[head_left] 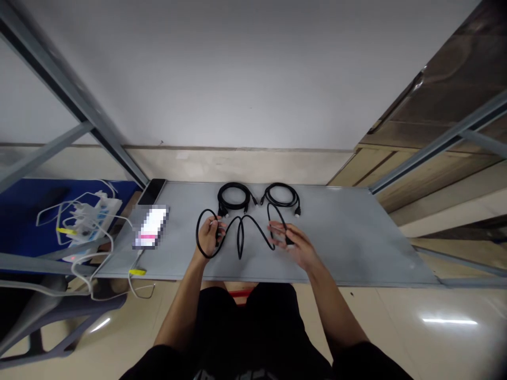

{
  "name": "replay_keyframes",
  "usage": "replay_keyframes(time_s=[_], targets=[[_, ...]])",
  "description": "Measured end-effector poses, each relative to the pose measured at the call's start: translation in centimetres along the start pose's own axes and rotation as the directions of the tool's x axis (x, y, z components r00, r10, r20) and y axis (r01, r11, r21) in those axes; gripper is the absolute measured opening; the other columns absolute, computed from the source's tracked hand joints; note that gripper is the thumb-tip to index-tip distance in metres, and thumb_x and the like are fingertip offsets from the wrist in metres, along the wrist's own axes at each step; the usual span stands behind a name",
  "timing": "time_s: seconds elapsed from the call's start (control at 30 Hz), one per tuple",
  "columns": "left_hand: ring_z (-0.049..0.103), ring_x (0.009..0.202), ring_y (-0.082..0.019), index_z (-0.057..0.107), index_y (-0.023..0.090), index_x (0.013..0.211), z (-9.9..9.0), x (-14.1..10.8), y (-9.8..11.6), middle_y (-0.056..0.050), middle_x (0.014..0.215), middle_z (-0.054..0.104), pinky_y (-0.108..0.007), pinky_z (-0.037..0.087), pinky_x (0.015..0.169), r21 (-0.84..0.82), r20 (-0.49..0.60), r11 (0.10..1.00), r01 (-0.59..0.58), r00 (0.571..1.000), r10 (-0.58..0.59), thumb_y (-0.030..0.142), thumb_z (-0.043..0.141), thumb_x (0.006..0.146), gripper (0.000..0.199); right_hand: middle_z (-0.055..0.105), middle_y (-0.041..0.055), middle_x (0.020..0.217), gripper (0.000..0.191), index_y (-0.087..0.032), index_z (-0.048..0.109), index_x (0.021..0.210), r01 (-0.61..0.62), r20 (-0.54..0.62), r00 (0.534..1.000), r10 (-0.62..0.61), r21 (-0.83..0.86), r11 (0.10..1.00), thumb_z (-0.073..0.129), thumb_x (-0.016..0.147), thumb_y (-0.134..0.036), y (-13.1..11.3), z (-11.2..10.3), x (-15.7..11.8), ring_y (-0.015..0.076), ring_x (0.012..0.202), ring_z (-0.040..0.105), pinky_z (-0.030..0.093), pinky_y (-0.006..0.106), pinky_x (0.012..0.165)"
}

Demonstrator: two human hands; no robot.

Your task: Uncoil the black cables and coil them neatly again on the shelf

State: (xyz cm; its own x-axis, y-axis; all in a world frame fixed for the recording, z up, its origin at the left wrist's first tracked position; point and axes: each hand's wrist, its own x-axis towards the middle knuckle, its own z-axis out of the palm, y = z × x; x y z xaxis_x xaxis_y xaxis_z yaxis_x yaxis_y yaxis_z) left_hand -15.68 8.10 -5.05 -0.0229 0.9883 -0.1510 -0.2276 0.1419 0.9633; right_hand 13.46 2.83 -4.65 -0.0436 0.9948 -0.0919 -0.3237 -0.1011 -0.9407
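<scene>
A loosely looped black cable (240,237) spans the space between my two hands over the grey table. Near one end, my left hand (209,235) is closed on it, with a loop hanging round the wrist side. At the other end, my right hand (295,243) grips the cable beside its dark connector; the fingertips are blurred. Behind my hands lie two coiled black cables, a thicker coil (234,196) at the left and a thinner coil (282,195) at the right, their plug ends resting on the table.
The grey table (356,237) stands against a wall between metal frame posts. On its left are a lit phone (152,227) and a dark phone (152,191). Beyond the left edge, a white power strip (93,224) with white cords sits on a blue surface.
</scene>
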Motion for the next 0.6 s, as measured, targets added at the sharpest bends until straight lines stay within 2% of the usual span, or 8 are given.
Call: replay_keyframes(time_s=[0.1,0.17,0.23,0.3,0.37,0.43,0.53,0.6], targets=[[0.072,0.069,-0.016,0.060,0.022,0.095,1.3,-0.6,-0.9,-0.006,0.085,0.078,-0.026,0.056,0.058,0.025,0.100,0.999,0.021,0.995,-0.024,0.065,0.080,0.082,0.050,0.080,0.0133,0.122,0.044,-0.024,0.080,0.100,-0.153,0.000,0.988,0.153,-0.038,0.988,0.088,0.077,-0.060,1.6,1.8,0.2,0.0309,0.109,0.078,0.068,0.047,0.082],[0.077,0.078,-0.021,0.061,0.023,0.092,2.3,-1.0,-1.5,-0.009,0.087,0.079,-0.035,0.063,0.073,0.022,0.151,0.999,0.029,0.988,-0.032,0.067,0.080,0.082,0.050,0.081,0.0104,0.111,0.042,-0.022,0.080,0.097,-0.172,0.044,0.983,0.179,-0.136,0.976,0.089,0.075,-0.057,2.4,3.1,0.3,0.0259,0.095,0.078,0.067,0.041,0.075],[0.079,0.085,-0.025,0.064,0.023,0.091,3.3,-1.5,-2.0,-0.011,0.091,0.080,-0.041,0.065,0.084,0.017,0.178,1.000,0.015,0.984,-0.018,0.068,0.080,0.082,0.049,0.080,0.0075,0.103,0.036,-0.023,0.082,0.097,-0.103,0.122,0.983,0.136,-0.244,0.964,0.087,0.079,-0.053,2.8,4.4,0.3,0.0227,0.089,0.076,0.066,0.039,0.076],[0.078,0.089,-0.025,0.069,0.022,0.092,4.0,-2.0,-2.2,-0.012,0.097,0.081,-0.042,0.064,0.089,0.044,0.198,0.999,-0.020,0.980,0.011,0.068,0.080,0.082,0.048,0.079,0.0071,0.106,0.027,-0.024,0.083,0.096,0.025,0.194,0.980,0.038,-0.314,0.949,0.085,0.083,-0.047,3.0,5.5,0.3,0.0233,0.097,0.075,0.064,0.040,0.088],[0.075,0.092,-0.024,0.074,0.021,0.097,4.5,-2.5,-2.0,-0.011,0.102,0.080,-0.039,0.063,0.088,0.093,0.232,0.994,-0.062,0.972,0.039,0.066,0.078,0.084,0.047,0.077,0.0086,0.118,0.021,-0.025,0.084,0.095,0.141,0.233,0.971,-0.061,-0.348,0.927,0.084,0.084,-0.043,3.0,6.3,0.4,0.0263,0.113,0.073,0.059,0.044,0.102],[0.073,0.088,-0.021,0.078,0.019,0.106,4.9,-3.0,-1.7,-0.010,0.103,0.080,-0.033,0.061,0.079,0.116,0.272,0.991,-0.061,0.962,0.027,0.063,0.077,0.087,0.047,0.075,0.0103,0.125,0.020,-0.027,0.085,0.097,0.199,0.260,0.960,-0.104,-0.370,0.907,0.084,0.084,-0.041,3.0,6.7,0.4,0.0290,0.120,0.070,0.055,0.048,0.109],[0.068,0.075,-0.016,0.079,0.018,0.120,5.1,-3.6,-0.9,-0.009,0.100,0.079,-0.024,0.052,0.059,0.064,0.306,0.996,0.063,0.949,-0.080,0.056,0.079,0.086,0.051,0.075,0.0114,0.122,0.018,-0.029,0.086,0.098,0.249,0.290,0.948,-0.129,-0.425,0.870,0.085,0.084,-0.040,3.0,6.8,0.3,0.0316,0.119,0.068,0.051,0.055,0.114],[0.069,0.076,-0.016,0.079,0.017,0.126,5.2,-3.9,-0.5,-0.011,0.103,0.080,-0.022,0.049,0.057,-0.009,0.311,0.989,0.150,0.940,-0.139,0.050,0.080,0.085,0.053,0.076,0.0114,0.117,0.016,-0.029,0.086,0.095,0.289,0.295,0.942,-0.160,-0.470,0.834,0.087,0.083,-0.041,3.1,6.7,0.3,0.0329,0.118,0.066,0.050,0.057,0.113]])
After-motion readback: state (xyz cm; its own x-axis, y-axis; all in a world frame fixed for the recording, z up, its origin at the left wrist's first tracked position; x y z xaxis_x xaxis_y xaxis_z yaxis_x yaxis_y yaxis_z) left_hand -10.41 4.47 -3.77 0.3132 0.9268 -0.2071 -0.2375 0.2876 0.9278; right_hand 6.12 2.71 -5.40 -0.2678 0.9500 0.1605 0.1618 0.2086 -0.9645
